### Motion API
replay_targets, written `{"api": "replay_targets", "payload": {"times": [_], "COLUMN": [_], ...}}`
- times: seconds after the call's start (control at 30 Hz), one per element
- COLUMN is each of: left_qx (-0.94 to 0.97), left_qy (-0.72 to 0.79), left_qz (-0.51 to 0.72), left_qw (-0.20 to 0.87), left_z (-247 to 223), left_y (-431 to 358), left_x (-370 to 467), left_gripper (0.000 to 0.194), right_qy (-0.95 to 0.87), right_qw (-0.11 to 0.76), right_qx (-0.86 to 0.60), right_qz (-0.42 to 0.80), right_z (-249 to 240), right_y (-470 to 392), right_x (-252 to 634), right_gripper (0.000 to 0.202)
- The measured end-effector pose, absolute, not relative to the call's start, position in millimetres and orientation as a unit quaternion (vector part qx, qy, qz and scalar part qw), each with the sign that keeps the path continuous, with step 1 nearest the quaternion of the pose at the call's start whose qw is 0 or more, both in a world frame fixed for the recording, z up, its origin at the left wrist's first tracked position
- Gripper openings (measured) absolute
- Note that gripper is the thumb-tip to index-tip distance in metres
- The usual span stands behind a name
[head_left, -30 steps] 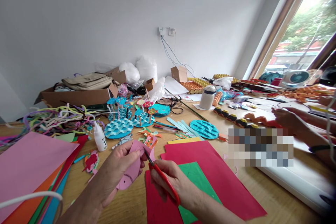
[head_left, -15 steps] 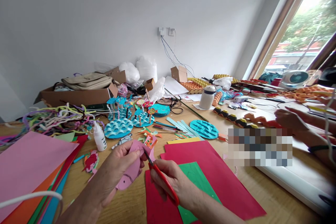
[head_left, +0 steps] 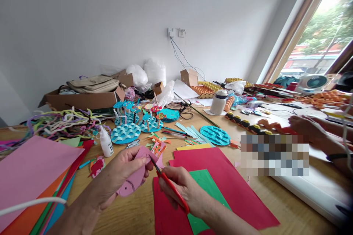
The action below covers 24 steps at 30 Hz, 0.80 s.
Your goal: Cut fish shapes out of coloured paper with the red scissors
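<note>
My left hand (head_left: 124, 169) pinches a piece of pink paper (head_left: 132, 182) with a fish drawn on it in dark lines; a dot like an eye shows at its lower end. Red-handled scissors (head_left: 173, 191) are gripped in my right hand (head_left: 183, 187), their blades at the upper right edge of the pink paper. Red sheets (head_left: 237, 191) and a green sheet (head_left: 208, 187) lie under my right hand. A white glue bottle (head_left: 106, 143) stands beyond my left hand, near a small red paper fish (head_left: 97, 167).
Coloured paper sheets (head_left: 35, 176) are stacked at left, beside tangled pipe cleaners (head_left: 66, 125). Blue wavy discs (head_left: 126, 133) with paper fish, paper scraps (head_left: 158, 145) and a pale jar (head_left: 218, 102) stand ahead. At right, another person's hand (head_left: 307, 126) is over the table.
The pink paper has turned a little in my left hand, its lower end swinging left. The scissors' blades stay at its upper edge. The view has shifted slightly.
</note>
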<state>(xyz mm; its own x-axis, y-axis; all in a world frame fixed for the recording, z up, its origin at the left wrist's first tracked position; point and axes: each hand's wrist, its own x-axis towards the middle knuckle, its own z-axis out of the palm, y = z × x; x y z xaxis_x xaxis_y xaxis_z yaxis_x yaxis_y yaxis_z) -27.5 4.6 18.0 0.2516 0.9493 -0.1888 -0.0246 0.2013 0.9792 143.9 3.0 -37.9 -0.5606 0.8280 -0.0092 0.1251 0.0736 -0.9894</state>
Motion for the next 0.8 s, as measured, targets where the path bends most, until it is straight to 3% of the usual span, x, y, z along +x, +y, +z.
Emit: {"api": "replay_targets", "payload": {"times": [0.27,0.63,0.8], "left_qx": [0.537,0.572,0.585], "left_qy": [0.459,0.480,0.490], "left_qz": [0.323,0.270,0.257], "left_qw": [0.630,0.608,0.593], "left_z": [18,14,14], "left_y": [7,13,12], "left_x": [-42,-51,-55], "left_gripper": [0.016,0.017,0.015], "right_qy": [-0.701,-0.751,-0.774], "right_qw": [0.296,0.231,0.225], "right_qx": [-0.353,-0.378,-0.369], "right_qz": [0.544,0.489,0.462], "right_z": [-30,-29,-30], "right_y": [2,5,5], "right_x": [145,151,154], "right_gripper": [0.055,0.032,0.032]}}
